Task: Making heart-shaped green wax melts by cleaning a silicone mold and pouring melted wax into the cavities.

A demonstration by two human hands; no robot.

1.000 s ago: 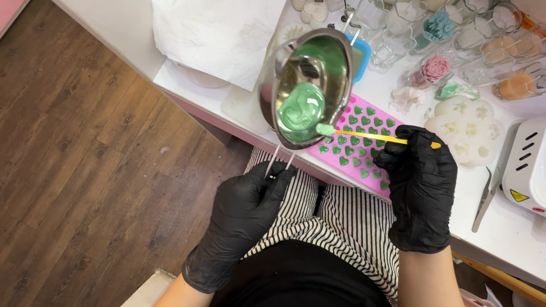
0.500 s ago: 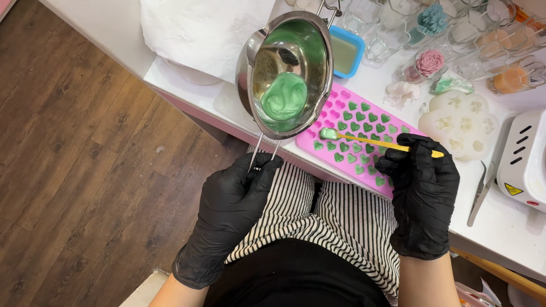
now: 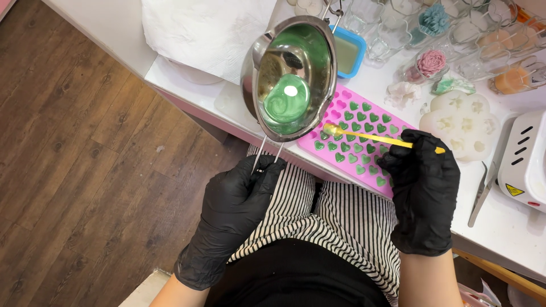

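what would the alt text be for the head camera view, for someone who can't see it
Black-gloved left hand holds a steel melting pot of green liquid tilted above a pink heart mould, while the right hand holds a yellow stick across it on a white table.

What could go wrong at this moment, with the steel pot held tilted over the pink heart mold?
1. The left hand holds the steel pot only by its thin wire handle; tilted, its green liquid might spill past the pink heart mold onto the white table.
2. The yellow spatula in the right hand could smear green across unfilled hearts.
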